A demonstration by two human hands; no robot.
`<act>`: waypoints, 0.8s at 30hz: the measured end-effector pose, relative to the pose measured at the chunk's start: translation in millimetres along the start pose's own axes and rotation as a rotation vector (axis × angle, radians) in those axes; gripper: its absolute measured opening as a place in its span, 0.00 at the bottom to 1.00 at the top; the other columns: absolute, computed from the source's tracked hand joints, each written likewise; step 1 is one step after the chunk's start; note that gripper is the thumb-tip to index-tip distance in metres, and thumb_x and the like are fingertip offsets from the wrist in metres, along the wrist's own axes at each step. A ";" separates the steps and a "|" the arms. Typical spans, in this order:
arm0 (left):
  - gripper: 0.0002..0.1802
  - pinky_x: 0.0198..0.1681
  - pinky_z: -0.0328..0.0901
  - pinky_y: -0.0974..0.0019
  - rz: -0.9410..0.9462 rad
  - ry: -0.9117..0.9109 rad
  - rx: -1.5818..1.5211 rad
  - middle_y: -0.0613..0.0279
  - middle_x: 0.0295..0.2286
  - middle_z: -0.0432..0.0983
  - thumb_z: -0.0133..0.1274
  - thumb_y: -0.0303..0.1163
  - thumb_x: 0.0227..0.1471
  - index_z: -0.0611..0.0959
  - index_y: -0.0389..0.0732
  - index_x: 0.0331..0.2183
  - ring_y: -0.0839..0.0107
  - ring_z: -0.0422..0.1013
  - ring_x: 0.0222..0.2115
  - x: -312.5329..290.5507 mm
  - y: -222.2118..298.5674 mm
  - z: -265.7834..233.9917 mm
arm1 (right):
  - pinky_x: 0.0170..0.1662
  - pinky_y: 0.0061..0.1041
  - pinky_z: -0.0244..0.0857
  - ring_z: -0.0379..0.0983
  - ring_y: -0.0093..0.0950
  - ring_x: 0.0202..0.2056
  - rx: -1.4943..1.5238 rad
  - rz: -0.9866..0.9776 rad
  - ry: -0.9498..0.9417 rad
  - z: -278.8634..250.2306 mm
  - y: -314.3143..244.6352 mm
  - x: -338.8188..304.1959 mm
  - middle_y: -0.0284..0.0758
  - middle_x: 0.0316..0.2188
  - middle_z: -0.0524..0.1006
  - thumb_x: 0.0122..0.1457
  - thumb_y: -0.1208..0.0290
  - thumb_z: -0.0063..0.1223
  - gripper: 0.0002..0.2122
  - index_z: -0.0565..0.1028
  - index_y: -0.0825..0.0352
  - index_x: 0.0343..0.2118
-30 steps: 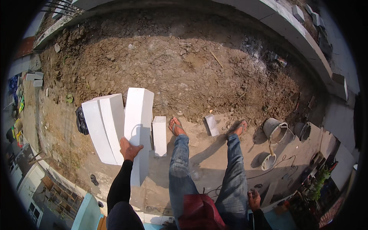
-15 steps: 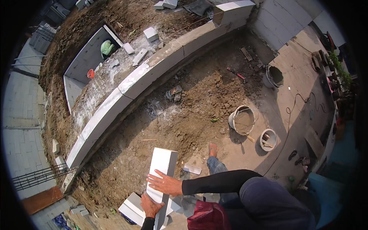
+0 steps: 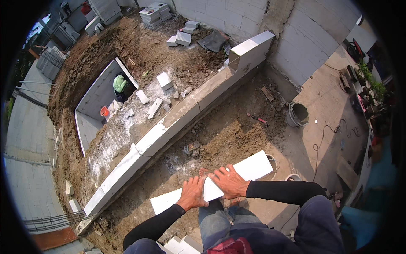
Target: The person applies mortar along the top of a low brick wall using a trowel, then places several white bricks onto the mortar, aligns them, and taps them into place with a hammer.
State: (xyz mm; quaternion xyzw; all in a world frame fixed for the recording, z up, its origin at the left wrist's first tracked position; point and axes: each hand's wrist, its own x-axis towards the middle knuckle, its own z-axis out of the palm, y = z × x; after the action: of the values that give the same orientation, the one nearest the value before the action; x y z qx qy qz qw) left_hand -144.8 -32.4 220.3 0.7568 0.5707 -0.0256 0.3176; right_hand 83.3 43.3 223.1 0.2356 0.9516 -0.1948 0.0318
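Note:
A long white lightweight concrete block (image 3: 253, 165) is held crosswise in front of my body, above my legs. My left hand (image 3: 193, 193) is closed over it just left of its middle. Close beside that, my right hand (image 3: 229, 182) grips the block too, fingers bent over its far edge. Both thumbs point inward along the block's face. Beyond the block, a low wall (image 3: 158, 134) of similar white blocks runs diagonally, with grey mortar on part of its top. More white blocks (image 3: 186, 244) lie below at the lower edge, partly hidden by my body.
A dark bucket (image 3: 298, 115) and a red-handled tool (image 3: 257, 120) are at the right. The held block partly covers another bucket (image 3: 274, 162); a white pail (image 3: 292, 177) stands nearby. Past the wall, a person in green (image 3: 120, 84) is in a block-lined pit near an orange bucket (image 3: 104, 111).
The block has moved from near the lower middle, where it pointed away from me, to crosswise before my body. My left hand has moved up and right; both hands now grip around the block.

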 end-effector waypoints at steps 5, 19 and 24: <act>0.70 0.47 0.58 0.51 0.183 0.119 -0.068 0.50 0.45 0.68 0.76 0.46 0.22 0.61 0.36 0.66 0.50 0.66 0.47 66.1 -2.2 -99.4 | 0.54 0.45 0.57 0.68 0.40 0.52 -0.107 0.098 -0.005 -112.2 45.7 29.9 0.42 0.47 0.72 0.36 0.60 0.75 0.47 0.67 0.71 0.62; 0.73 0.49 0.63 0.50 -0.002 0.243 0.064 0.49 0.44 0.69 0.83 0.57 0.16 0.65 0.34 0.61 0.49 0.68 0.47 177.1 -30.1 -330.0 | 0.57 0.44 0.56 0.69 0.38 0.53 -0.165 -0.051 0.137 -307.1 216.2 163.2 0.40 0.49 0.74 0.30 0.54 0.82 0.52 0.69 0.69 0.62; 0.73 0.48 0.60 0.50 -0.188 0.311 0.196 0.52 0.44 0.67 0.80 0.64 0.17 0.66 0.32 0.59 0.50 0.67 0.47 201.2 -58.1 -364.4 | 0.60 0.45 0.55 0.67 0.36 0.56 -0.068 -0.210 0.195 -305.5 270.3 252.6 0.35 0.50 0.74 0.24 0.45 0.84 0.57 0.69 0.65 0.63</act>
State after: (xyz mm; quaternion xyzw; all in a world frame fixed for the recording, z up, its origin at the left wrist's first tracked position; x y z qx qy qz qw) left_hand -244.0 332.5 403.7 0.7225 0.6756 0.0066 0.1466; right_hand -6.6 491.1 370.2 0.1514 0.9756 -0.1408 -0.0734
